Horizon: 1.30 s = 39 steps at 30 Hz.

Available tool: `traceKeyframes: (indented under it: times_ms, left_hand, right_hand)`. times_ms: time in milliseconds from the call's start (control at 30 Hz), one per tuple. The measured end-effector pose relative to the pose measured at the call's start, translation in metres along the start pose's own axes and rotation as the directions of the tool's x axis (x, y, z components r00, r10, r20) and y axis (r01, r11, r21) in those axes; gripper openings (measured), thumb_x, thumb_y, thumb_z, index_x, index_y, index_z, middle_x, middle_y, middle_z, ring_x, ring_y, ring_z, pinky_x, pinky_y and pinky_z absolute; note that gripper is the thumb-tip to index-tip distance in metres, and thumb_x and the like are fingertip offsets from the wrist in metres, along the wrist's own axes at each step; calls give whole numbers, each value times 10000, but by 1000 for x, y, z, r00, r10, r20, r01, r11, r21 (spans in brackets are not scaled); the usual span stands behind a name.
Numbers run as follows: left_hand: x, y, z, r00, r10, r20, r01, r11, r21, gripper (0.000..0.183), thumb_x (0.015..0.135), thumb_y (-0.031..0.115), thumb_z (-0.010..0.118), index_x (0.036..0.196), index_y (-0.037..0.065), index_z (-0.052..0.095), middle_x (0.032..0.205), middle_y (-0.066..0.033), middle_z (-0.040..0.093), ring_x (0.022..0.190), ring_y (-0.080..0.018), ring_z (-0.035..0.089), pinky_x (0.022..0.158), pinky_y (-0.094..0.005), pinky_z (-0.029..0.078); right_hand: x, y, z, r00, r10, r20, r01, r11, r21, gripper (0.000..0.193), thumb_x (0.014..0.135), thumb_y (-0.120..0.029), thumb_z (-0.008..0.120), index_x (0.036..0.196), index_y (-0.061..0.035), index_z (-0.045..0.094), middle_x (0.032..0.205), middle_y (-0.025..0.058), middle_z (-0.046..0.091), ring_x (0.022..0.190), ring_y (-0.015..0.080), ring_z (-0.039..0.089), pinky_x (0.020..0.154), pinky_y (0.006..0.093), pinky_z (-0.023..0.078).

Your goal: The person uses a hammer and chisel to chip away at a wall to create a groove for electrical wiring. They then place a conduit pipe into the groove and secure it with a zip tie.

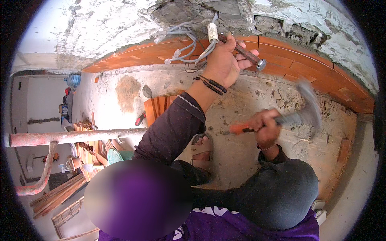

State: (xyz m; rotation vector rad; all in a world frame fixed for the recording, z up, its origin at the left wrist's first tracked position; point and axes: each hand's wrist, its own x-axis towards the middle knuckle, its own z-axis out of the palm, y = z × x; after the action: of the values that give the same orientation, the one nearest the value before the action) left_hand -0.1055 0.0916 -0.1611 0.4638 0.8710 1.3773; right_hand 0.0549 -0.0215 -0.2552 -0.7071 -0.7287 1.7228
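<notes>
Left hand (224,60) gripped one rusty metal rod (250,55); right hand (267,126), one orange-handled grey hammer (291,119); white lettering (215,210) marked one purple shirt (249,225).

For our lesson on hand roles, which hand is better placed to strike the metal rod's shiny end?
Probably the right hand: it grips the hammer, while the left hand holds the metal rod with its shiny end exposed.

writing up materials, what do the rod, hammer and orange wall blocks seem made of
Rod: probably steel; rusty brown, with a shiny bare end. Hammer: grey head looks metallic, finish blurred; orange handle end may be rubber or plastic. Orange wall blocks: likely fired clay, matt, judging by colour and joints.
</notes>
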Motion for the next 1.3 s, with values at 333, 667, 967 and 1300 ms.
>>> traceKeyframes:
  times_ms: [333,667,967,1300]
  left_hand:
    - [10,-3,3,999,31,-8,-31,999,14,189,974,288,424,976,103,461,918,-61,525,967,-314,593,804,-450,524]
    - [16,1,-1,997,55,-59,-53,998,33,249,990,312,360,965,79,441,872,-62,525,933,-307,597,832,-469,516]
    - [-6,-10,4,980,92,-176,-95,995,-7,279,988,331,366,966,57,414,878,-71,512,864,-316,621,718,-441,559]
    - [-13,-31,29,998,-46,52,44,998,51,247,975,312,415,1007,72,367,906,-80,488,843,-357,633,707,-502,563]
  right_hand:
    - [8,1,7,999,40,-11,-38,987,159,108,874,-96,426,768,-91,405,523,24,385,411,126,348,417,305,362]
    - [17,-9,8,957,291,2,-290,952,96,121,858,-88,420,739,-85,401,516,24,366,386,134,344,377,316,358]
    - [4,-6,7,998,-52,28,46,980,196,156,877,-147,430,740,-102,370,529,36,360,422,140,370,440,335,398]
    - [0,-19,-8,991,-105,-83,123,956,266,151,857,-99,487,726,-72,418,514,50,426,417,154,417,424,314,390]
